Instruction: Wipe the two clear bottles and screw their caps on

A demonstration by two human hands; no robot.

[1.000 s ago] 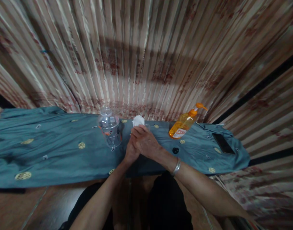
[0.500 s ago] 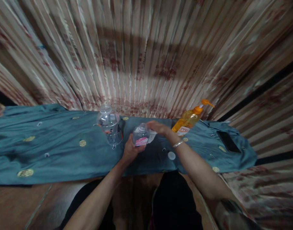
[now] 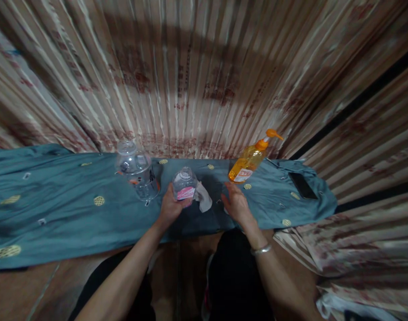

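A pleated curtain of striped pink and brown fabric (image 3: 204, 80) fills the far side. In front of it a teal cloth with gold round motifs (image 3: 57, 209) covers a long low table running left to right. On it, left of centre, stands a large clear plastic jar with a domed lid (image 3: 135, 174); far right of centre leans an orange pump bottle of liquid (image 3: 249, 160), and a dark flat phone (image 3: 302, 186) lies near the right end.

The left hand (image 3: 169, 208) is wrapped around the lower part of a small clear plastic bottle with a pink label (image 3: 184, 187), which stands upright, long axis vertical, at the centre of the cloth. A crumpled white tissue (image 3: 203, 199) lies just right of that bottle, between the two hands. The right hand (image 3: 236, 206) rests open and flat on the cloth, holding nothing, well right of the bottle; the tissue lies nearer to it than the bottle does. A silver bangle (image 3: 261, 249) circles the right wrist.
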